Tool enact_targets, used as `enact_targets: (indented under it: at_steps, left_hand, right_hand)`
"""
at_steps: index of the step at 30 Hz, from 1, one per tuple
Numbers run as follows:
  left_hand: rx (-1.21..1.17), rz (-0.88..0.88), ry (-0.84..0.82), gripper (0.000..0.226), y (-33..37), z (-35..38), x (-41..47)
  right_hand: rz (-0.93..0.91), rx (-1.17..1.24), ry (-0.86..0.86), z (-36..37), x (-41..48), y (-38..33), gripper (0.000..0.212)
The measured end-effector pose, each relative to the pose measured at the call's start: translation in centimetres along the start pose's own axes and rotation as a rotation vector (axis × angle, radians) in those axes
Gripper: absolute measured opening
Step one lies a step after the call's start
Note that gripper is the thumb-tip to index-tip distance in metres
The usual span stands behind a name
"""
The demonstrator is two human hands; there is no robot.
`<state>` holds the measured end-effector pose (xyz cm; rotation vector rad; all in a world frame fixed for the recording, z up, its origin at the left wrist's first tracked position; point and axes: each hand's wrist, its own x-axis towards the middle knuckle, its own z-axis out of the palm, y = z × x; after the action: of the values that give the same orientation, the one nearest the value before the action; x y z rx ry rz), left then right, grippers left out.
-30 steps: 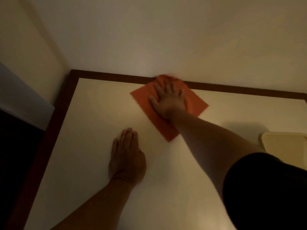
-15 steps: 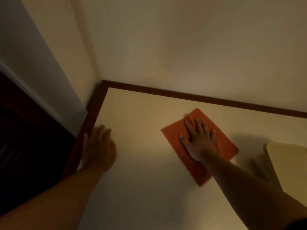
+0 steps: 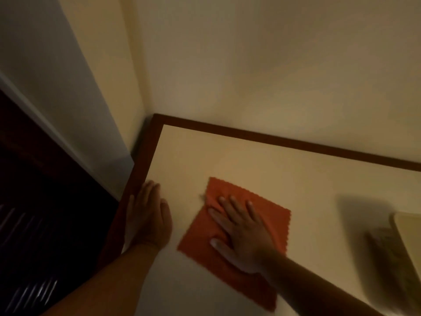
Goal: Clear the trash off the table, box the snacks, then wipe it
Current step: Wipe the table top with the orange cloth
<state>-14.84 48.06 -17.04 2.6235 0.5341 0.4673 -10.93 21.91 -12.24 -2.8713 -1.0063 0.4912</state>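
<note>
Well, the orange cloth [image 3: 196, 238] lay flat on the table [image 3: 307, 179], toward its near-left part. Our right hand [image 3: 243, 238] pressed down on it, fingers straight and spread, pointing to about eleven o'clock. The palm covered the cloth's middle, and the cloth was slightly rucked just beyond our fingertips [image 3: 222, 199].

Our left hand [image 3: 148, 220] lay flat at nine o'clock of the cloth, near it but not touching. Its fingers were straight and close together, its outer side rested on the table's rim [image 3: 273, 139], and it held nothing. The two hands were apart, with a strip of bare tabletop between them.

At three o'clock, well apart from the cloth, a cream box [image 3: 407, 236] was cut off by the picture's edge. It was too blurred for us to tell its make, and a dark smeared shadow lay beside it.

The tabletop was pale cream, smooth and matt, and the rim was a narrow reddish-brown band that looked like wood. Its far-left corner, at eleven o'clock, sat in the corner of plain cream walls [image 3: 250, 65]. Beyond the rim at nine o'clock rose a white upright [image 3: 57, 76]. Below that was a dark area [image 3: 34, 213] with faint pale streaks that we could not make out. The light was dim and warm.

The cloth was a thin square with zigzag-cut edges.
</note>
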Motion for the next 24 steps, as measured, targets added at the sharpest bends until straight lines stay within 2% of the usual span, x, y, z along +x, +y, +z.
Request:
enact_targets:
  at_steps: [3,5,8,11,14,16,18,20,22,24]
  left_hand:
    - [0.052,0.037,-0.041,0.051,-0.9,0.6,0.1]
    - [0.07,0.048,-0.047,0.051,-1.1,0.7,0.2]
    - [0.016,0.001,0.012,0.052,-0.2,0.0,0.2]
    - [-0.003,-0.001,0.072,0.051,0.1,-0.4,0.1]
    - [-0.066,-0.091,0.131,0.052,-0.1,-0.5,0.1]
    - [-0.142,-0.136,0.106,0.056,0.4,-1.0,0.3]
    - [-0.156,-0.158,0.076,0.057,0.7,-1.2,0.6]
    - [-0.151,-0.154,0.049,0.058,0.7,-1.2,0.5]
    - [-0.143,-0.155,0.023,0.059,0.5,-1.1,0.6]
    - [-0.135,-0.149,0.017,0.059,0.4,-0.9,0.6]
  right_hand:
    - [0.284,-0.026,0.052,-2.6,4.2,7.0,0.077]
    - [0.358,0.006,0.092,-4.4,10.4,8.2,0.079]
    - [0.278,0.024,0.124,-5.5,20.3,3.9,0.081]
    - [0.121,-0.001,0.086,-5.2,25.0,-3.6,0.081]
    - [-0.106,-0.062,0.049,-3.0,20.7,-8.8,0.073]
    - [-0.212,-0.1,0.043,-2.1,15.1,-8.1,0.069]
    - [-0.166,-0.069,-0.007,-2.4,12.0,-4.8,0.069]
    - [-0.017,-0.079,0.018,-3.7,12.9,-1.1,0.071]
    - [0.097,-0.062,0.06,-5.1,17.3,0.1,0.074]
    - [0.121,-0.032,0.092,-5.9,22.9,-1.1,0.077]
